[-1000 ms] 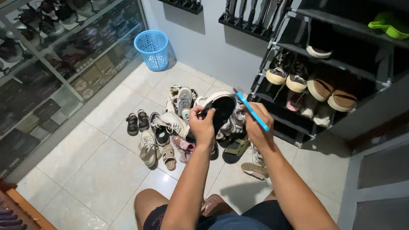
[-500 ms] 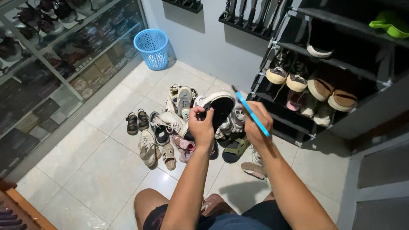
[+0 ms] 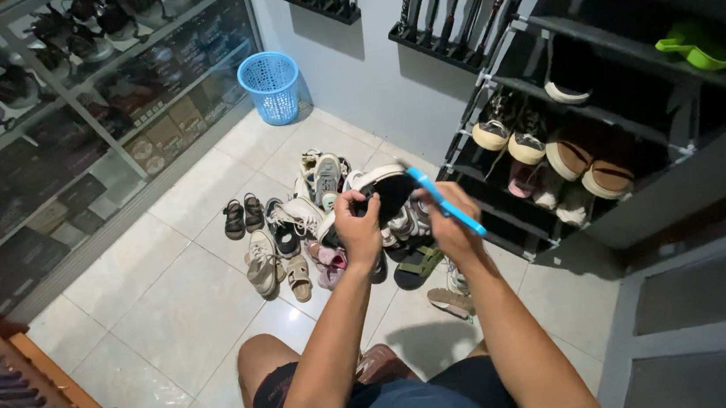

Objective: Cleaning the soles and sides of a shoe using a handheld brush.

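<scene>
Left hand: your left hand (image 3: 358, 227) is gripping the black shoe (image 3: 387, 191), fingers curled and clamped on its near edge, holding it up in front of you above the pile.
Right hand: your right hand (image 3: 452, 222) is pinching the blue brush (image 3: 444, 202), fingers closed around its thin handle, the head end pointing at the shoe's pale rim.
Shoe: it is sitting between your two hands, sole turned toward you (dark, matte, oval), with a whitish band running round the edge.
Progress: judging from the frame, you are working on one shoe only; the pile of shoes (image 3: 299, 228) on the floor is lying jumbled and appears unhandled, so most seems left.
Shelf: the black rack (image 3: 623, 46) at right is already carrying several pairs, canvas and woven-looking, rounded toes outward.
Materials: the floor tiles (image 3: 168, 294) are looking glossy and pale; the blue basket (image 3: 271, 84) is showing a perforated plastic wall.
Uncertain: whether the bristles are touching the shoe, you cannot tell.
</scene>
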